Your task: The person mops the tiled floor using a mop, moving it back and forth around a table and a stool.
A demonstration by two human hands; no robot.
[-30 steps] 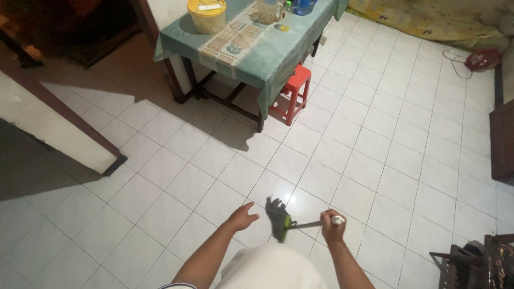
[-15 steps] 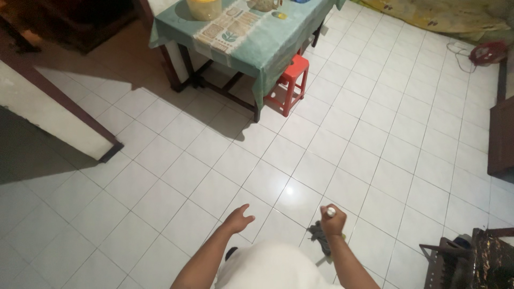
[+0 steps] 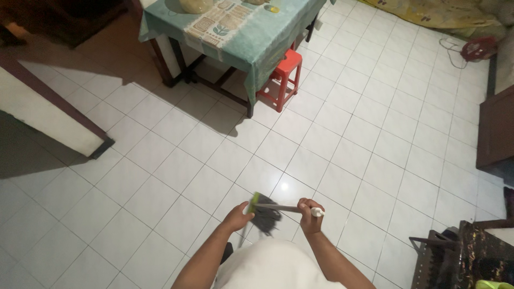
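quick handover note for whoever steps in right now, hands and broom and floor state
Right hand: closed around the broom handle near its white end.
Left hand: open, by the broom head, at its green collar.
The broom is held low over the white tiled floor in front of the body.
Table and red stool stand ahead.
No dirt visible on the tiles; swept area cannot be judged.

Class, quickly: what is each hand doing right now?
Left hand: open, by the broom head.
Right hand: closed on the broom handle.

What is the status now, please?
Right hand grips broom handle. Left hand near its head. Red stool and table far ahead.
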